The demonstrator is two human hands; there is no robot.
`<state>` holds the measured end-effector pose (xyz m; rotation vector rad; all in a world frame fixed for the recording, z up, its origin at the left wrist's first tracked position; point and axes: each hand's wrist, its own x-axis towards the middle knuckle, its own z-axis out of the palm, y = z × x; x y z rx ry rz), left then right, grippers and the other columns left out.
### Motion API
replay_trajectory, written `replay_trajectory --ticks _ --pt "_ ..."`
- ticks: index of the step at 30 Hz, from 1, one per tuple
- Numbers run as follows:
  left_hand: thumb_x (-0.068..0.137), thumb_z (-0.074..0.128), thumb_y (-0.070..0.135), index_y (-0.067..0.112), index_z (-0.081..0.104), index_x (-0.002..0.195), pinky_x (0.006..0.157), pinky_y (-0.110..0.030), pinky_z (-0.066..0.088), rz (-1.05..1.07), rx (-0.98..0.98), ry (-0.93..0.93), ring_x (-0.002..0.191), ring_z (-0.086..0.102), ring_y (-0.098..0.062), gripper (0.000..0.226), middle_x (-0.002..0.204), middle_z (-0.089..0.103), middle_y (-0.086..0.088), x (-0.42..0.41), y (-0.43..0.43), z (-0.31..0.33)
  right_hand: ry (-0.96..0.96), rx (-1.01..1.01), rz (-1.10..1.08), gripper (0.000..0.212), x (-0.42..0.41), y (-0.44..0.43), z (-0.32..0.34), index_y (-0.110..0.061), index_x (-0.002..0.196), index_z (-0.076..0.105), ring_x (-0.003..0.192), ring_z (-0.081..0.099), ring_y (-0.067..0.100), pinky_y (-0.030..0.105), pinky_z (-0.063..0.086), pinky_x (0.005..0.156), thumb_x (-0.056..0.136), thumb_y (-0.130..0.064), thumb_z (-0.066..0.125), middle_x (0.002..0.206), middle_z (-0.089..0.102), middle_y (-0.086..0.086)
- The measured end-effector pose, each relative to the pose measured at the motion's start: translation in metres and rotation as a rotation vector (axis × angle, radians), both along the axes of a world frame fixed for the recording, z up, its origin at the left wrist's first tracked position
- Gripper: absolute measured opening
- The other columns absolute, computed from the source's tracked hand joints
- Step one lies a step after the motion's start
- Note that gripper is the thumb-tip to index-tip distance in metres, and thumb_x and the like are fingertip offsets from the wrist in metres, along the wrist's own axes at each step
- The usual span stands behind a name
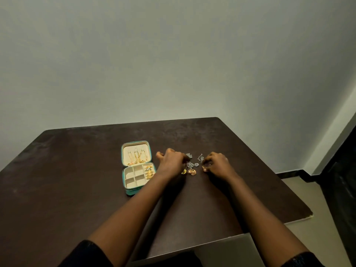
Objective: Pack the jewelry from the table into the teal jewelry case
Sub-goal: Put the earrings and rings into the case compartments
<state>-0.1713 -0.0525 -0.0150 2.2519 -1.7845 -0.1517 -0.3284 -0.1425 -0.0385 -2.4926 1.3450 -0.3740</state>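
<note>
Head view: they're mid-pickup, right hand (pixel 216 163) pinching a small gold piece (pixel 204 168), left hand (pixel 170 160) curling into the loose jewelry (pixel 192 166) beside the open teal case (pixel 134 192) on the worktop (pixel 77 170) (grip unclear), probably needing a leftward carry into an empty compartment next.

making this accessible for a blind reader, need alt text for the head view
The left hand and right hand reach into a small pile of loose silver and gold jewelry on a dark table. Left of them a teal case lies open, gold pieces in its lid and right-hand slots.
</note>
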Motion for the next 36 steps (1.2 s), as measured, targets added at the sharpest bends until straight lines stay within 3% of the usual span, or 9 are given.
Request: replay_trajectory --ticks 5,17,23,26,30,33,36 --pt "0.083 0.063 0.042 0.037 0.066 0.110 0.096 -0.048 0.021 -0.073 0.034 -0.008 0.124 0.035 -0.020 0.028 0.116 0.063 0.004 -0.005 0.000 -0.011 0.011 0.000 0.031 0.020 -0.001 0.000 -0.001 -0.015 0.101 0.071 0.104 0.059 0.022 0.033 0.046 0.090 0.081 -0.017 0.069 0.107 0.066 0.005" --pt "0.086 0.061 0.033 0.031 0.069 0.103 0.096 -0.047 0.020 -0.083 -0.098 -0.030 0.116 0.038 -0.018 0.020 0.105 0.061 0.003 -0.009 0.005 -0.021 -0.154 0.054 -0.058 0.017 -0.001 0.004 -0.012 -0.013 0.098 0.073 0.098 0.063 0.022 0.033 0.051 0.087 0.082 -0.015 0.069 0.102 0.070 0.010" --pt "0.084 0.062 0.038 0.030 0.067 0.095 0.080 -0.038 0.017 -0.039 -0.226 0.012 0.110 0.041 -0.012 0.015 0.095 0.064 0.008 -0.005 0.008 -0.025 -0.276 0.111 -0.130 0.011 0.001 0.007 -0.015 -0.012 0.090 0.074 0.092 0.063 0.018 0.025 0.048 0.079 0.081 -0.012 0.068 0.095 0.071 0.009" --pt "0.085 0.062 0.041 0.028 0.070 0.088 0.076 -0.031 0.020 0.073 -0.257 0.224 0.104 0.049 -0.008 0.016 0.093 0.068 0.011 0.001 0.005 -0.023 -0.418 0.167 -0.180 0.007 0.009 0.014 -0.011 -0.010 0.083 0.074 0.076 0.059 0.012 0.020 0.042 0.069 0.080 -0.008 0.068 0.078 0.068 0.005" --pt "0.080 0.069 0.038 0.022 0.072 0.073 0.084 -0.036 0.047 0.116 -0.253 0.656 0.091 0.062 -0.017 0.018 0.085 0.071 0.003 0.020 0.006 -0.017 -0.737 0.451 -0.127 0.025 0.023 0.024 -0.003 -0.016 0.065 0.064 0.064 0.056 0.014 0.026 0.047 0.061 0.082 0.002 0.064 0.064 0.060 0.002" --pt "0.082 0.069 0.026 0.012 0.067 0.074 0.077 -0.031 0.045 0.140 -0.330 1.100 0.078 0.064 -0.014 0.017 0.079 0.069 -0.006 0.030 0.025 -0.003 -0.963 0.687 -0.061 0.025 0.037 0.038 0.003 -0.012 0.071 0.063 0.058 0.056 0.007 0.021 0.047 0.057 0.085 0.008 0.056 0.063 0.060 -0.002" --pt "0.087 0.063 0.026 0.012 0.061 0.076 0.061 -0.023 0.036 0.192 -0.353 1.277 0.064 0.063 -0.005 0.018 0.068 0.067 0.002 0.042 0.043 0.010 -1.081 0.838 0.006 0.021 0.057 0.050 0.003 -0.010 0.074 0.063 0.060 0.054 0.009 0.017 0.045 0.053 0.087 0.005 0.054 0.057 0.063 -0.007"
